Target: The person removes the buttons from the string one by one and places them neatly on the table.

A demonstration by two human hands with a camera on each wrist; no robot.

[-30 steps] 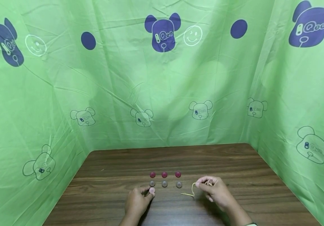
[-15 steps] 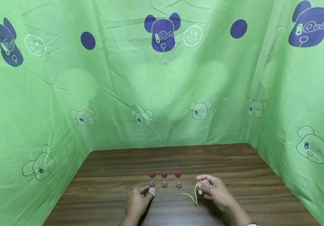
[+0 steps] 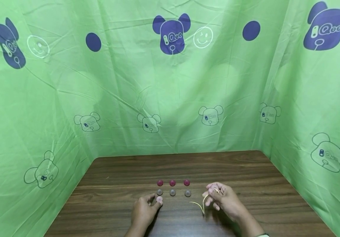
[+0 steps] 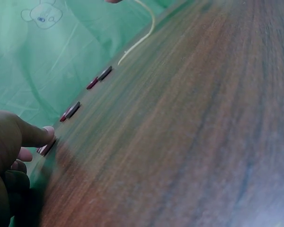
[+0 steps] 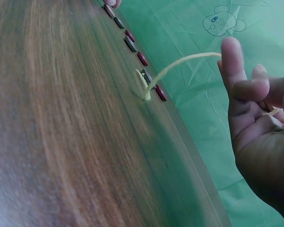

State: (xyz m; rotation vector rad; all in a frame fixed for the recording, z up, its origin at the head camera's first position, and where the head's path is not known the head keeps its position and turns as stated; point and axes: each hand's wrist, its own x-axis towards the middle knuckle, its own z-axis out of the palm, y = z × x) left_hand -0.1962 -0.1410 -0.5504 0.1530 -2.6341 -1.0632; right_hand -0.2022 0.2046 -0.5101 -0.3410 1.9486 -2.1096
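Clearly, our left hand [image 3: 142,212] pinched the pink button [image 3: 159,199] flat on the table [image 3: 247,171], while our right hand [image 3: 224,200] held one end of the yellow string [image 3: 201,205] with curled fingers, together with a small pink thing we could not identify. The string's free end lay toward the left hand, so the button was between both hands, nearer the left.

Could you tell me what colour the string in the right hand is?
The string is pale yellow, clearest in the right wrist view.
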